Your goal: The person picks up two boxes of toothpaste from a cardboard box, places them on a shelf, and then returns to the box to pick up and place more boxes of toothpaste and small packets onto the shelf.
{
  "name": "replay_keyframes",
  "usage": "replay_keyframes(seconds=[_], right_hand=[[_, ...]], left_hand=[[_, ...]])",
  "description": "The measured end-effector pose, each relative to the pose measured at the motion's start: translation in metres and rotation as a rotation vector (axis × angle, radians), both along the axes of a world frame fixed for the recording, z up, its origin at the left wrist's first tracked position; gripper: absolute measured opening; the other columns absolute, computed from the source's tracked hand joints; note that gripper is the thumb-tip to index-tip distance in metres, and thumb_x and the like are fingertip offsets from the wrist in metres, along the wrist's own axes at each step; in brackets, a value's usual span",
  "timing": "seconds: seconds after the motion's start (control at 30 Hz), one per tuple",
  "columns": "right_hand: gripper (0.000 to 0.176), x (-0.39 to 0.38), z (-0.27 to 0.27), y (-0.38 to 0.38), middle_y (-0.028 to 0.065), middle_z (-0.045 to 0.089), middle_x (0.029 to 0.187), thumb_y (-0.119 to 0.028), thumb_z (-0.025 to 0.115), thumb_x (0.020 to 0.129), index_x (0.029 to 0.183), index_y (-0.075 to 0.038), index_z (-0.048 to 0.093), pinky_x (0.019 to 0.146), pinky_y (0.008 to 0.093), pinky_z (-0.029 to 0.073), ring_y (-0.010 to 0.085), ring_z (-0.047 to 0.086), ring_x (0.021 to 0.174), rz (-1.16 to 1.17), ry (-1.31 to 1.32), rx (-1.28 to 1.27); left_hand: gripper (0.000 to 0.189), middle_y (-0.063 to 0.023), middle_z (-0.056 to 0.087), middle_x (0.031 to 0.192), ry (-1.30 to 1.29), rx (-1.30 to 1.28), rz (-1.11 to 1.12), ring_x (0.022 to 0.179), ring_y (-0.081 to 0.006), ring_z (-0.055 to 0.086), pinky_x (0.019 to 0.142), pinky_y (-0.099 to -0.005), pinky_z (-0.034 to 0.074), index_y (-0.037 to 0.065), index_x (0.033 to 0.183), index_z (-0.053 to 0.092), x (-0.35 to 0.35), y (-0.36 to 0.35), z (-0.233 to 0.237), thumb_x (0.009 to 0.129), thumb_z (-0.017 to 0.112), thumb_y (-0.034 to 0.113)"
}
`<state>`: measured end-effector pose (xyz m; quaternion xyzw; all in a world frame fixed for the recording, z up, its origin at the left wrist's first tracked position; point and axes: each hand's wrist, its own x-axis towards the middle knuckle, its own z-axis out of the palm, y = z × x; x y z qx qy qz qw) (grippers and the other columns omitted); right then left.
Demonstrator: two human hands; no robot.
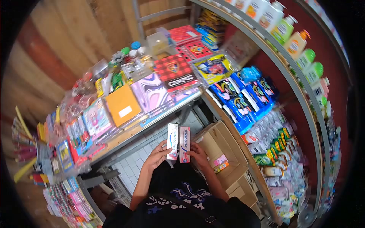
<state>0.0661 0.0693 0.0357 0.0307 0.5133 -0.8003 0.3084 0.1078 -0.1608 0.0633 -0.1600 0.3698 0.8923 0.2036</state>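
My left hand [157, 154] grips a white Sensodyne box [172, 140] with a blue curve on it. In my right hand [197, 155] is a second Sensodyne box [185, 142], pinkish and grey. Both boxes stand upright side by side in front of my body, with a narrow dark gap between them. The thumbs lie on the front faces near the lower ends, while most of the other fingers are hidden behind the boxes.
A shelf edge [152, 121] runs ahead with notebooks [176, 72] on it. Cardboard boxes [203, 141] stand at the right below a shelf of blue packs [237, 104] and sachets. Bottles [296, 43] line the upper right rack.
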Motion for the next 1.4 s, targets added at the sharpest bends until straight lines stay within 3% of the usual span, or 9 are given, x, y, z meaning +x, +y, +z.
replay_keyframes(seconds=[0.3, 0.43, 0.57, 0.8, 0.87, 0.97, 1.07, 1.17, 1.4], right_hand=[[0.051, 0.039, 0.017, -0.089, 0.0120, 0.062, 0.116, 0.003, 0.058, 0.082, 0.132, 0.001, 0.045, 0.091, 0.0306, 0.049, 0.0186, 0.061, 0.105, 0.341, 0.006, 0.059], [0.050, 0.076, 0.007, -0.136, 0.0110, 0.062, 0.115, 0.005, 0.056, 0.082, 0.131, 0.001, 0.046, 0.090, 0.0291, 0.049, 0.0174, 0.061, 0.105, 0.470, 0.012, 0.031], [0.051, 0.117, 0.006, -0.182, 0.0100, 0.062, 0.116, 0.006, 0.054, 0.082, 0.132, 0.001, 0.045, 0.090, 0.0284, 0.048, 0.0166, 0.061, 0.106, 0.630, -0.021, -0.018], [0.055, 0.179, 0.014, -0.257, 0.0102, 0.058, 0.123, 0.008, 0.051, 0.081, 0.135, 0.000, 0.044, 0.092, 0.0261, 0.047, 0.0166, 0.058, 0.111, 0.926, -0.040, -0.060], [0.057, 0.192, 0.016, -0.279, 0.0099, 0.058, 0.124, 0.008, 0.051, 0.081, 0.137, 0.000, 0.043, 0.093, 0.0258, 0.046, 0.0163, 0.057, 0.112, 1.030, -0.033, -0.055], [0.060, 0.210, 0.032, -0.312, 0.0094, 0.056, 0.127, 0.008, 0.051, 0.080, 0.139, 0.001, 0.041, 0.093, 0.0255, 0.045, 0.0155, 0.056, 0.114, 1.172, -0.026, -0.052], [0.064, 0.224, 0.035, -0.347, 0.0098, 0.054, 0.132, 0.008, 0.050, 0.079, 0.142, 0.001, 0.038, 0.094, 0.0256, 0.044, 0.0149, 0.055, 0.115, 1.307, -0.025, -0.071], [0.067, 0.239, 0.038, -0.386, 0.0106, 0.051, 0.137, 0.008, 0.051, 0.080, 0.145, 0.002, 0.035, 0.094, 0.0262, 0.045, 0.0151, 0.055, 0.116, 1.434, -0.039, -0.097], [0.069, 0.271, 0.056, -0.487, 0.0133, 0.048, 0.140, 0.005, 0.057, 0.082, 0.146, 0.004, 0.033, 0.093, 0.0294, 0.047, 0.0178, 0.057, 0.115, 1.701, 0.043, -0.122]], left_hand=[[0.054, -0.0134, 0.060, 0.119, 0.017, -0.016, 0.357, 0.108, -0.0161, 0.060, 0.087, -0.0220, 0.051, 0.003, 0.140, 0.036, 0.114, -0.065, 0.003, 0.092, 0.062, 0.003], [0.058, -0.0128, 0.057, 0.115, -0.009, -0.036, 0.524, 0.107, -0.0176, 0.059, 0.083, -0.0234, 0.050, 0.004, 0.141, 0.034, 0.183, -0.093, 0.009, 0.091, 0.063, 0.004], [0.057, -0.0120, 0.056, 0.118, -0.023, -0.040, 0.690, 0.113, -0.0202, 0.056, 0.088, -0.0326, 0.049, 0.006, 0.142, 0.034, 0.254, -0.111, 0.002, 0.093, 0.063, 0.007], [0.056, -0.0103, 0.060, 0.118, -0.020, 0.002, 0.987, 0.111, -0.0198, 0.058, 0.089, -0.0339, 0.049, 0.007, 0.142, 0.035, 0.351, -0.126, 0.010, 0.093, 0.062, 0.008], [0.055, -0.0098, 0.060, 0.118, -0.022, 0.008, 1.078, 0.110, -0.0195, 0.059, 0.090, -0.0341, 0.049, 0.007, 0.142, 0.035, 0.370, -0.129, 0.015, 0.093, 0.062, 0.008], [0.055, -0.0138, 0.057, 0.125, 0.006, 0.007, 1.201, 0.114, -0.0270, 0.059, 0.094, -0.0476, 0.050, 0.006, 0.142, 0.034, 0.394, -0.136, 0.008, 0.093, 0.060, 0.005], [0.055, -0.0139, 0.057, 0.126, 0.047, 0.041, 1.332, 0.114, -0.0273, 0.059, 0.095, -0.0471, 0.050, 0.006, 0.142, 0.034, 0.414, -0.145, 0.002, 0.094, 0.060, 0.005], [0.051, -0.0085, 0.060, 0.120, -0.006, 0.043, 1.430, 0.112, -0.0202, 0.059, 0.093, -0.0364, 0.049, 0.008, 0.140, 0.038, 0.428, -0.157, 0.017, 0.094, 0.061, 0.006], [0.049, -0.0094, 0.060, 0.123, 0.016, 0.012, 1.696, 0.116, -0.0212, 0.057, 0.095, -0.0377, 0.048, 0.008, 0.138, 0.040, 0.453, -0.200, 0.020, 0.094, 0.061, 0.006]])
